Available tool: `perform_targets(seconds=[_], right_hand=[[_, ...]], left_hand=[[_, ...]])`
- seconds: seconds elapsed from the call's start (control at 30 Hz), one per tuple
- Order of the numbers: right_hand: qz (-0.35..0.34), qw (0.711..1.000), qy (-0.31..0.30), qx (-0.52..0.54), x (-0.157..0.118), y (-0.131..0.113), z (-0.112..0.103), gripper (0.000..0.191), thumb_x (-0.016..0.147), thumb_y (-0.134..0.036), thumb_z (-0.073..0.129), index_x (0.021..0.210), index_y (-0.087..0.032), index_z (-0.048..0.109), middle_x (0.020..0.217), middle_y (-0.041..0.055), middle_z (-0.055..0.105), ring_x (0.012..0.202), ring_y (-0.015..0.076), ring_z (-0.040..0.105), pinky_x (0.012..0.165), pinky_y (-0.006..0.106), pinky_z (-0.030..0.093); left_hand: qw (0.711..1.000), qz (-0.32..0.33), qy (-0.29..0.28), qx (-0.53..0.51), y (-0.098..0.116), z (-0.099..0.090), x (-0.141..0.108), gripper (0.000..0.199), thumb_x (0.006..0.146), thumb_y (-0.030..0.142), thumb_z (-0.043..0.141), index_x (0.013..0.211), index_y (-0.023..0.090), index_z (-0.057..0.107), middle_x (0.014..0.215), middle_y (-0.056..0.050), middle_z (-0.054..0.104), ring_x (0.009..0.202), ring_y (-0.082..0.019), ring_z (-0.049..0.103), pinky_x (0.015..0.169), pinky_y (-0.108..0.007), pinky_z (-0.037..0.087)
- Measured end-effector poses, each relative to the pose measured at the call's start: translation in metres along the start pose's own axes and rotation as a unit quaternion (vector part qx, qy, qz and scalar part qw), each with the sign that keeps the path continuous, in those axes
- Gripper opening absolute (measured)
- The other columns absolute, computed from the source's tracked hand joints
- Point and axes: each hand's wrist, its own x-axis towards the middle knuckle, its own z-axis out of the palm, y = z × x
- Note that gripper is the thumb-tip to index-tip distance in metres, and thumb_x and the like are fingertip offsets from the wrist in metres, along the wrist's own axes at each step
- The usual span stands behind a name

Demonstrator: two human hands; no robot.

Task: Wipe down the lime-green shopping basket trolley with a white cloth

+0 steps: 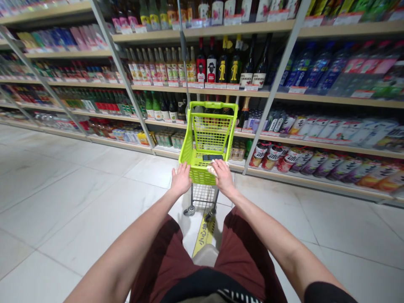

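A bright green plastic shopping cart stands before me, its handle end turned toward the shelves. My left hand lies against the basket's near left corner, fingers stretched out and thumb apart, holding nothing. At the near right rim, my right hand is closed on a crumpled white cloth with faint markings, pressing it to the plastic. Part of the cloth is hidden under the fingers. A flat dark object lies in the basket just beyond that hand; its kind is unclear.
Shelves of bottles rise close behind the cart, with packed drinks low on the right. A thin pole stands up from the cart's left side. Casters rest on pale floor tiles near a yellow floor sticker.
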Motion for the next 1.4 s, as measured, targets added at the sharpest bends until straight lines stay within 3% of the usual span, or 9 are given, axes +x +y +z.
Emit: perform_targets(seconds=[0.13,0.27,0.47,0.7,0.83,0.97,1.07,1.17,1.4], right_hand=[[-0.053,0.998,-0.045,-0.002,0.007,-0.036,0.032,0.048,0.076,-0.006,0.041,0.123,-0.017,0.044,0.130,0.0104,0.042,0.127,0.0230,0.026,0.101,0.046,0.028],[-0.047,0.998,-0.039,-0.030,0.017,-0.028,0.026,0.045,0.077,-0.004,0.040,0.119,-0.017,0.048,0.127,0.0105,0.046,0.122,0.0225,0.032,0.101,0.045,0.028],[0.079,0.996,0.025,-0.032,0.009,0.019,-0.014,0.049,0.068,-0.001,0.040,0.113,-0.015,0.054,0.121,0.0109,0.050,0.112,0.0232,0.042,0.094,0.040,0.038],[0.262,0.948,0.162,0.081,0.019,0.019,-0.006,0.035,0.071,-0.020,0.043,0.100,-0.015,0.061,0.107,0.0113,0.058,0.101,0.0253,0.051,0.090,0.041,0.040],[0.343,0.919,0.174,0.093,0.031,0.024,-0.011,0.033,0.073,-0.032,0.044,0.093,-0.014,0.062,0.098,0.0106,0.062,0.089,0.0238,0.057,0.080,0.037,0.045],[0.293,0.949,0.099,0.065,0.037,0.029,-0.021,0.035,0.073,-0.033,0.047,0.101,-0.015,0.058,0.086,0.0072,0.064,0.077,0.0216,0.058,0.070,0.034,0.047],[0.229,0.971,0.066,-0.033,0.037,0.022,-0.024,0.045,0.072,-0.030,0.051,0.115,-0.015,0.049,0.106,0.0130,0.057,0.093,0.0260,0.054,0.077,0.039,0.044],[0.148,0.983,0.053,-0.098,0.030,0.012,-0.023,0.034,0.078,-0.024,0.048,0.111,-0.019,0.052,0.125,0.0130,0.044,0.111,0.0272,0.042,0.087,0.043,0.038],[0.066,0.992,-0.022,-0.105,0.010,-0.001,-0.022,0.038,0.077,-0.022,0.050,0.115,-0.017,0.049,0.128,0.0145,0.041,0.118,0.0285,0.035,0.092,0.046,0.034]], left_hand=[[0.999,0.010,-0.027,0.015,-0.001,-0.001,0.000,0.057,0.073,0.020,0.039,0.129,0.015,0.030,0.142,-0.011,0.025,0.131,-0.025,0.017,0.102,-0.055,0.017],[0.999,0.028,-0.026,0.014,-0.005,-0.005,0.002,0.055,0.073,0.020,0.038,0.128,0.017,0.033,0.140,-0.009,0.030,0.129,-0.025,0.021,0.103,-0.056,0.013],[1.000,0.021,-0.022,-0.004,-0.007,-0.008,0.003,0.053,0.073,0.018,0.037,0.126,0.018,0.037,0.138,-0.008,0.034,0.128,-0.026,0.024,0.102,-0.057,0.015],[0.999,0.026,-0.012,-0.014,-0.007,-0.016,0.009,0.047,0.074,0.018,0.038,0.121,0.019,0.043,0.131,-0.009,0.042,0.124,-0.026,0.030,0.103,-0.056,0.013],[0.999,0.044,-0.016,-0.020,-0.010,-0.017,0.014,0.046,0.074,0.017,0.037,0.120,0.019,0.044,0.131,-0.010,0.043,0.125,-0.025,0.030,0.104,-0.055,0.011],[0.998,0.057,-0.022,-0.030,-0.009,-0.016,0.017,0.047,0.075,0.016,0.037,0.121,0.020,0.043,0.131,-0.008,0.043,0.126,-0.024,0.029,0.104,-0.055,0.010],[0.997,0.055,-0.029,-0.035,-0.008,-0.017,0.019,0.045,0.075,0.017,0.036,0.120,0.022,0.045,0.130,-0.007,0.046,0.125,-0.023,0.031,0.104,-0.055,0.009],[0.997,0.067,-0.034,-0.036,-0.008,-0.017,0.020,0.047,0.076,0.017,0.036,0.122,0.021,0.043,0.131,-0.007,0.044,0.126,-0.023,0.030,0.105,-0.055,0.008],[0.997,0.072,-0.035,-0.018,-0.005,-0.013,0.013,0.054,0.075,0.017,0.036,0.129,0.017,0.035,0.138,-0.008,0.033,0.131,-0.024,0.020,0.105,-0.054,0.010]])
